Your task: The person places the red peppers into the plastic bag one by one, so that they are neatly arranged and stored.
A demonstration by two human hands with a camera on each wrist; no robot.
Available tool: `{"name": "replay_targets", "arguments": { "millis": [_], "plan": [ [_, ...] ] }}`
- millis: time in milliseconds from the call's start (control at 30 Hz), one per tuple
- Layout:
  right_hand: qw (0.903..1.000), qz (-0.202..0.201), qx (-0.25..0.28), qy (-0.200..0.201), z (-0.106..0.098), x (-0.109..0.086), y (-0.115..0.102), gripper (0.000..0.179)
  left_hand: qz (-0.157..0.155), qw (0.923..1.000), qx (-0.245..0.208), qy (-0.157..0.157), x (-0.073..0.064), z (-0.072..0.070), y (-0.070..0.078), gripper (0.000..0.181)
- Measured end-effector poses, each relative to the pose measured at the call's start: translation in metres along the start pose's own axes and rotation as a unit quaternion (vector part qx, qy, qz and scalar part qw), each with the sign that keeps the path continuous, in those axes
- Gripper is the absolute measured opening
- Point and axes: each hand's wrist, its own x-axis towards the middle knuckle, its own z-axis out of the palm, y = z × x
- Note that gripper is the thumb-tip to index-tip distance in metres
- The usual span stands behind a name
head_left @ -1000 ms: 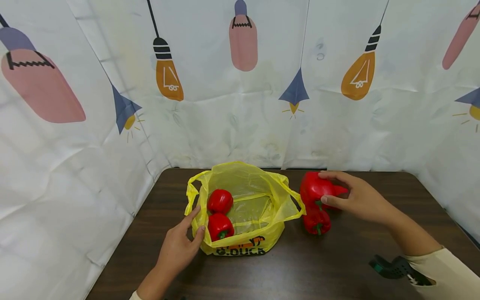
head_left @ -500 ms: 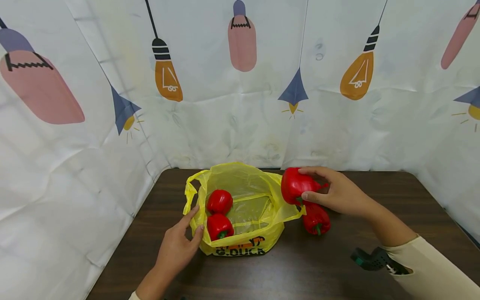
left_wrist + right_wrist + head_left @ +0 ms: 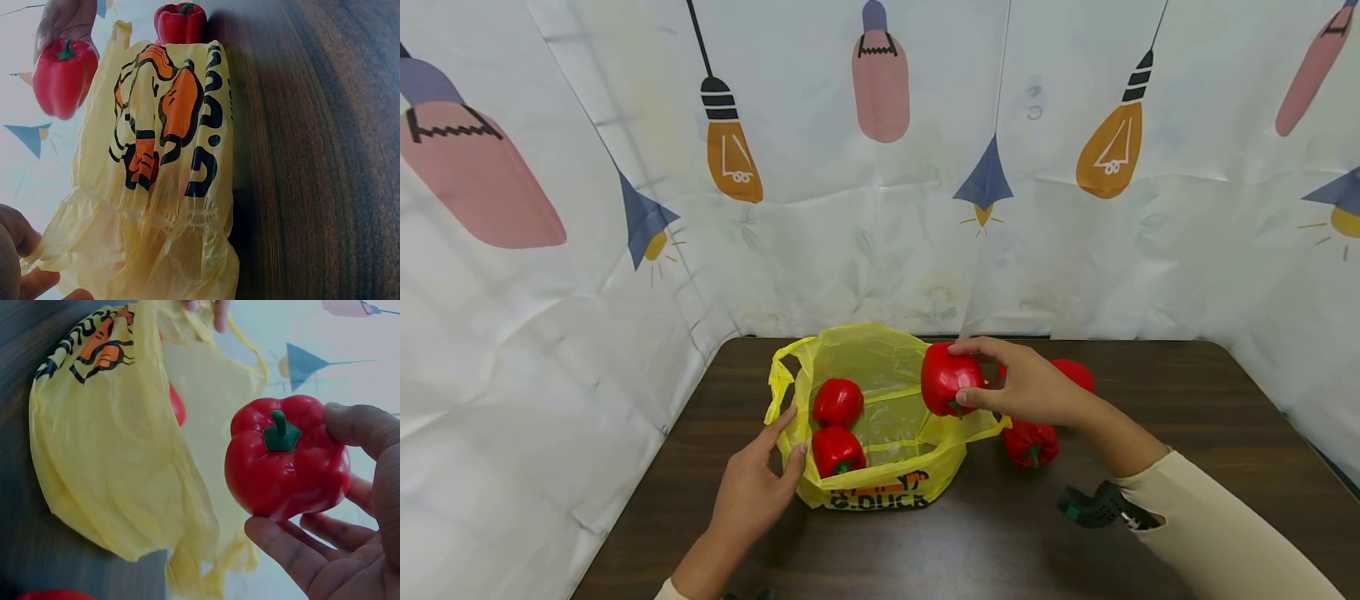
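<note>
Bag (image 3: pixel 876 350) roomy at right, peppers (image 3: pixel 838 404) crowding left

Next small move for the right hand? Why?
Probably ease the right hand and its red pepper left into the yellow bag: it's near the right rim, the left hand holds the left rim, and two other peppers lie inside.

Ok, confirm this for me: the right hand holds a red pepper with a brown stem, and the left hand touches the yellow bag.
Not quite: the stem is green, not brown, as the right wrist view shows. The rest stands: the right hand holds a red pepper, and the left hand touches the yellow bag.
</note>
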Motion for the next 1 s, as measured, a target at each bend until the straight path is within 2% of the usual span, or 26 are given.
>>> {"name": "replay_targets", "arguments": {
  "millis": [167,500,700,867,1000],
  "plan": [
    [0.9994,-0.01,0.027,-0.019,0.013,0.01,-0.003,0.063,-0.002,1.0,-0.005,0.002,-0.001,0.0,0.001,0.058],
    [0.9983,-0.002,0.019,-0.055,0.042,0.026,-0.014,0.059,-0.01,0.9999,-0.005,-0.003,-0.002,0.0,0.002,0.058],
    [0.9974,-0.022,-0.001,-0.068,0.061,0.038,-0.015,0.056,-0.005,1.0,-0.005,0.0,-0.002,0.001,0.001,0.058],
    [0.9946,-0.049,-0.051,-0.076,0.078,0.047,-0.014,0.054,-0.002,1.0,-0.008,0.005,-0.002,0.003,-0.001,0.059],
    [0.9935,-0.038,-0.069,-0.083,0.087,0.052,-0.013,0.053,-0.001,0.9999,-0.011,0.006,-0.002,0.003,-0.001,0.059]
  ]
}}
